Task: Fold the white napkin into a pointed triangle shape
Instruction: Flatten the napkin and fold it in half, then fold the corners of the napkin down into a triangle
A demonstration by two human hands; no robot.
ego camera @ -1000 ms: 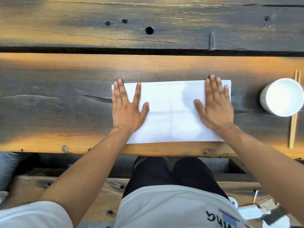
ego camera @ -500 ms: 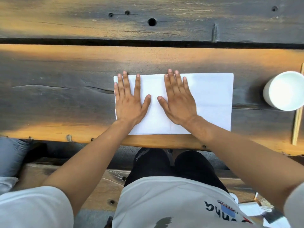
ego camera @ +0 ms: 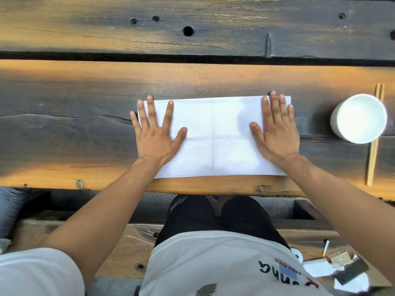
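— So, what do we have in front of us?

— We look down from head height at a white napkin lying flat as a wide rectangle on a dark, weathered wooden table, its near edge just short of the table's front lip. We see faint crease lines crossing at its middle, one running side to side and one front to back.

— And where are our hands?

— Our left hand lies palm down on the napkin's left end, fingers spread apart, the little finger resting past the edge on the wood. Our right hand lies palm down on the right end, fingers closer together, thumb out. Neither hand grips anything; both press flat.

— What else is nearby?

— To the right, well apart from the napkin, we see a white cup standing on the table, with a pair of wooden chopsticks lying under or just beside it; we cannot tell which. A dark gap between planks runs across the far side.
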